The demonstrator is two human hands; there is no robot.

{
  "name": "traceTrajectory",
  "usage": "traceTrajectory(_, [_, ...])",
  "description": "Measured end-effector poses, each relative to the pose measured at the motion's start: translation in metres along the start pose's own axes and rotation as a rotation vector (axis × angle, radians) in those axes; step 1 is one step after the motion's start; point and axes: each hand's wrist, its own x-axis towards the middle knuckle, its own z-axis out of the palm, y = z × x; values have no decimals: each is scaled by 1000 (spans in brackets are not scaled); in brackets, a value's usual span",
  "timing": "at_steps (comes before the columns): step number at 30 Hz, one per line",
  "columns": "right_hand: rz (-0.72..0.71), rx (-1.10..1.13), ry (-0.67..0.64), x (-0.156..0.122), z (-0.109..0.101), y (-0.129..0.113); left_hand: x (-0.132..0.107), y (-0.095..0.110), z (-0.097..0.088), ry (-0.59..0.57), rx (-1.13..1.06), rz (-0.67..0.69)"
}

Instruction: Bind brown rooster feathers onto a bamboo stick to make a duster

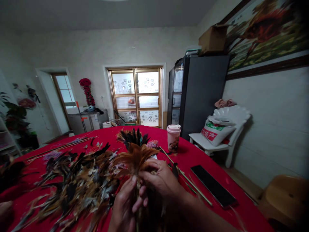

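Both my hands meet low in the middle of the view around a bundle of brown and black feathers [135, 151] that fans upward. My left hand [124, 206] grips the bundle's lower stem from below, fingers curled. My right hand [160, 180] wraps over the top of the stem, fingers closed on the feathers. A big loose heap of dark and brown feathers [72, 183] lies on the red tablecloth [193, 154] just left of my hands.
A pink lidded cup [173, 137] stands beyond my hands. A dark phone [213, 186] and thin sticks [185, 177] lie to the right. More sticks [62, 146] lie at the far left. A white chair with a bag [218, 132], a dark fridge [198, 93] and a wooden stool [287, 196] stand to the right.
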Motion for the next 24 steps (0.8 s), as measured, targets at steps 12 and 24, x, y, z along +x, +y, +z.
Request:
traceTrajectory(12, [-157,-270,-29,2,-12,4,3,-2,-3,-37,42,-14])
traceTrajectory(24, [-174,-280,-53,3,-19,-9,5,-1,-2,6,75,-16])
